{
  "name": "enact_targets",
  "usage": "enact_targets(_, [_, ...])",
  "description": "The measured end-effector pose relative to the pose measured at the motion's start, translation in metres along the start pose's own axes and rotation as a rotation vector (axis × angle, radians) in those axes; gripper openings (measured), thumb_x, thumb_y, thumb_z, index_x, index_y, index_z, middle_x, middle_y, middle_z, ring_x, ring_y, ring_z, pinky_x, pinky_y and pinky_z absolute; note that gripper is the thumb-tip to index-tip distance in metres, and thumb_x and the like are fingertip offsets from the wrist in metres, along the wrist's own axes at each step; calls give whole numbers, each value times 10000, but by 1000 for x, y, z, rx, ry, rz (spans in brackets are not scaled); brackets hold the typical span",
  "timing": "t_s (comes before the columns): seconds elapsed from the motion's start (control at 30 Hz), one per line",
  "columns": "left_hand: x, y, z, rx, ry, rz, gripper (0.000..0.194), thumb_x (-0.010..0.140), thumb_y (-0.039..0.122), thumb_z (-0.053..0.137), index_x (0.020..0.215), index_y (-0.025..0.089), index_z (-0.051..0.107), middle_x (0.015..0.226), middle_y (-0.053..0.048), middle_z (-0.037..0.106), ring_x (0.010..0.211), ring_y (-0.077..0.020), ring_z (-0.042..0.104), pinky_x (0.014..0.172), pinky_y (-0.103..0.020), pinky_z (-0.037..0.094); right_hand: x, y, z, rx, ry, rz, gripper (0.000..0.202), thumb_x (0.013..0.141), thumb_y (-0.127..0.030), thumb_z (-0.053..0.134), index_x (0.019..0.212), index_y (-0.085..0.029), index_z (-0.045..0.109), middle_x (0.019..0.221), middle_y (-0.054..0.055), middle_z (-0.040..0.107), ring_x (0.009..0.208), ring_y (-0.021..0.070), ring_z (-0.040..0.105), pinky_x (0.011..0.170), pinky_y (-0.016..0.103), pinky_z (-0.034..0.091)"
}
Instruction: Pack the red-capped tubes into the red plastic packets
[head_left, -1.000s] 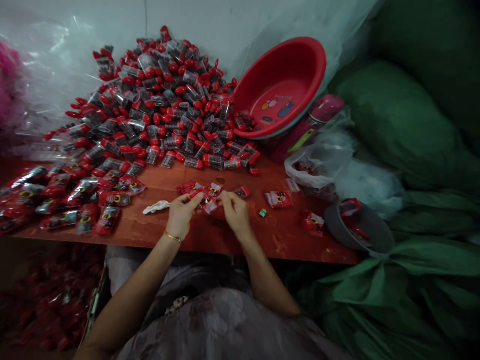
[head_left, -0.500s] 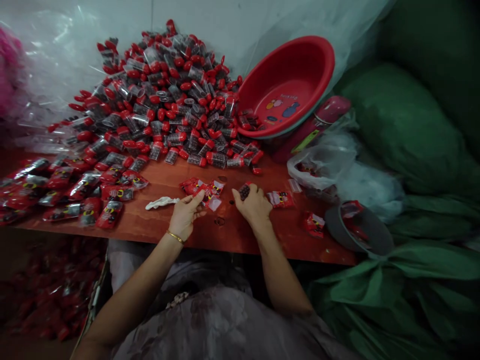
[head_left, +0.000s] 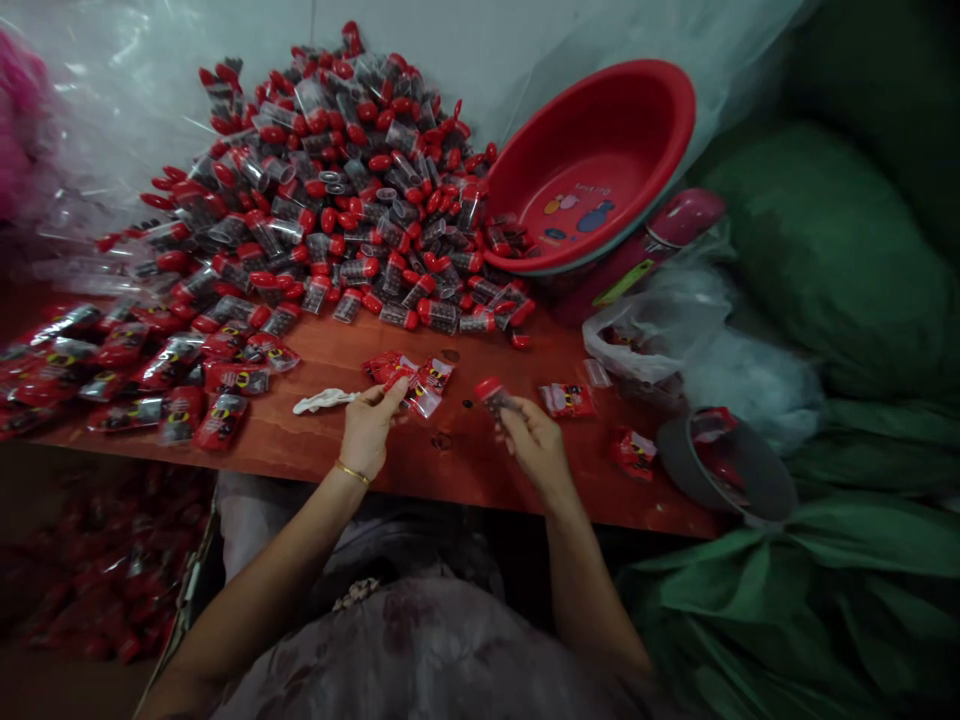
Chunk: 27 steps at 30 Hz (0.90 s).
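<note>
The right hand (head_left: 534, 440) holds a red-capped tube (head_left: 495, 396), itself unwrapped, over the bench (head_left: 480, 470), apart from the printed red wrapper (head_left: 424, 397) that the left hand (head_left: 369, 425) pinches, while filled packets (head_left: 221, 420) lie finished-looking farther left and a far larger heap of loose tubes (head_left: 337, 210) behind appears still unwrapped.

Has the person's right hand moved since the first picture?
Yes: the right hand, now holding a red-capped tube, has moved rightward, judged against the red basin.
</note>
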<state>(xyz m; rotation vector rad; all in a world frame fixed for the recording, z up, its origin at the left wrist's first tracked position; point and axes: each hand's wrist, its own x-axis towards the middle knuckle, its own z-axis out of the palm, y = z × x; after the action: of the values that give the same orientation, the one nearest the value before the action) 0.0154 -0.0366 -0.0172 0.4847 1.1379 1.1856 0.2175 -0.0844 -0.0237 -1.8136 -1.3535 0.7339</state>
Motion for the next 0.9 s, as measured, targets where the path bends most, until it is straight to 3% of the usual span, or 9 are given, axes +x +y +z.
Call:
enact_targets(0.07, [0, -3, 1, -1, -29, 14, 434, 436, 448, 834, 676, 126, 671, 617, 16, 637, 520, -77, 541, 524, -218, 454, -21, -9, -2, 255, -170, 14, 334, 792, -442, 500, 940, -168, 621, 604, -11, 573, 486, 120, 518, 450, 223, 394])
enact_targets(0.13, [-1, -5, 3, -7, -66, 55, 399, 463, 432, 829, 687, 130, 694, 645, 8, 663, 549, -80, 549, 561, -223, 455, -36, -18, -1, 363, -269, 23, 284, 754, -427, 558, 847, -170, 636, 578, -17, 559, 462, 102, 502, 408, 200, 346])
enact_targets(0.3, [-2, -9, 0, 57, -163, 207, 279, 564, 379, 797, 709, 150, 729, 695, -4, 701, 638, -96, 574, 676, -235, 459, -39, -23, 6, 498, -340, 128, 277, 719, -410, 587, 831, -161, 639, 508, -41, 521, 385, 70, 452, 350, 175, 280])
enact_targets(0.47, [-4, -7, -3, 157, -211, 231, 259, 596, 385, 778, 698, 152, 727, 655, -1, 686, 610, -101, 559, 639, -240, 446, -31, -20, 13, 593, -417, 256, 300, 663, -406, 601, 819, -152, 631, 474, -57, 498, 333, 56, 434, 305, 155, 233])
enact_targets(0.63, [-8, -7, -2, 138, -214, 208, 271, 588, 376, 786, 716, 146, 720, 678, 2, 687, 633, -94, 565, 657, -228, 447, -32, -15, 21, 670, -340, 230, 279, 668, -389, 606, 824, -159, 635, 484, -60, 490, 351, 54, 419, 316, 158, 289])
enact_targets(0.9, [-19, -13, 6, -63, -264, -39, 399, 429, 277, 872, 739, 146, 657, 699, 15, 684, 619, -84, 591, 650, -220, 474, -36, -14, 31, 601, -270, 33, 242, 799, -387, 555, 906, -185, 630, 559, -57, 484, 416, 54, 397, 400, 173, 383])
